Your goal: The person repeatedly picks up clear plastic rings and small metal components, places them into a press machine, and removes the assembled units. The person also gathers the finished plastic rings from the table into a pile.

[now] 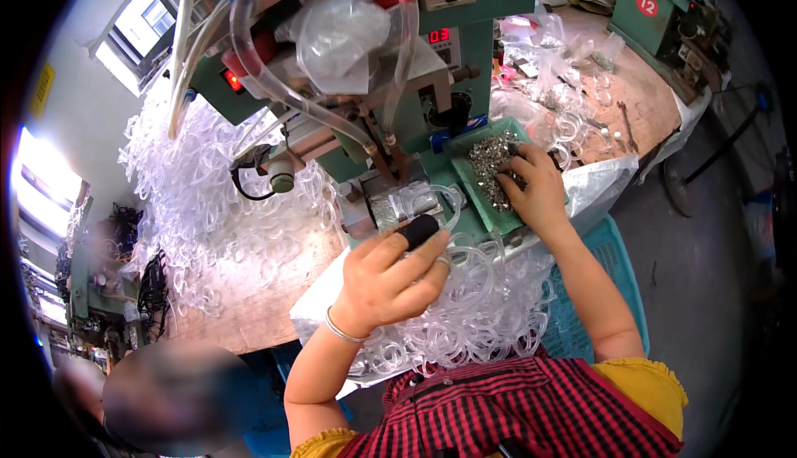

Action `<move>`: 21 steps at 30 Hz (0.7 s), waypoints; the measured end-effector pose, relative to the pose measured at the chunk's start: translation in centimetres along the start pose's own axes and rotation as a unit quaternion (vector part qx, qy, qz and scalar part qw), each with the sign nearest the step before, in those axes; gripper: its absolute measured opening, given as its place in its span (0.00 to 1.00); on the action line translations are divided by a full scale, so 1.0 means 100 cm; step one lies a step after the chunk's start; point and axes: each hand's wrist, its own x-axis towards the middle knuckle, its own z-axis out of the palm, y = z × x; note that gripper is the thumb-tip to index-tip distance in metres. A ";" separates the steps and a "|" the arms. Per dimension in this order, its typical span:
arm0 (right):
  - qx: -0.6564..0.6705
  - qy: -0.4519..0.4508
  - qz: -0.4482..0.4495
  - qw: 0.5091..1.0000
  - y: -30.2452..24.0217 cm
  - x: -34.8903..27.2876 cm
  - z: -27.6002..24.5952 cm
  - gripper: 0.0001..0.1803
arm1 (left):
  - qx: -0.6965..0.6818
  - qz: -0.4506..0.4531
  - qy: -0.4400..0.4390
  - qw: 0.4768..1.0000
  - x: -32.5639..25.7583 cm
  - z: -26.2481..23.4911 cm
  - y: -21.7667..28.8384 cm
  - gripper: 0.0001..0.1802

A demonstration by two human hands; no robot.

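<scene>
Your right hand (538, 188) has its fingers bent down into the green tray (503, 222), with the thumb and forefinger curved and a small gap showing between them. Their tips touch the small metal pieces (490, 163) heaped inside; whether you have a piece pinched there, you cannot tell from this view.

Your left hand (390, 279) is to the left of the green tray and a little nearer to you, palm down, its fingers curled and close together. A black finger cover (419, 231) sits on one finger, and a ring (442, 260) on another. The thumb is hidden underneath, so how far it stands from the fingers cannot be told. A clear tubing loop (454, 198) lies right at these fingertips, between them and the green tray; the grip on it is hidden too. A bracelet (340, 331) circles your left wrist.

Just left of the green tray, the loop reaches over the metal work block (384, 209) of the machine (473, 84), whose green body rises beyond the tray. On your side of the tray, a pile of clear loops (490, 317) spreads in front of your checked apron (498, 400). A blue-green basket (621, 263) is to the near right of the tray, below its level. Well to the left of the tray, a much larger heap of clear loops (199, 184) covers part of the wooden tabletop (249, 317).
</scene>
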 end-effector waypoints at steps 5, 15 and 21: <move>-0.025 -0.077 -0.222 0.972 -0.029 0.021 0.004 0.11 | -0.024 -0.042 0.008 0.999 -0.003 0.001 0.001 0.13; 0.429 0.155 0.252 0.853 0.027 -0.026 -0.015 0.09 | 0.314 -0.371 0.107 0.867 -0.135 -0.075 0.023 0.03; 0.457 0.131 0.235 0.848 -0.011 0.010 0.027 0.15 | 0.316 -0.527 0.054 0.787 -0.206 -0.134 -0.083 0.05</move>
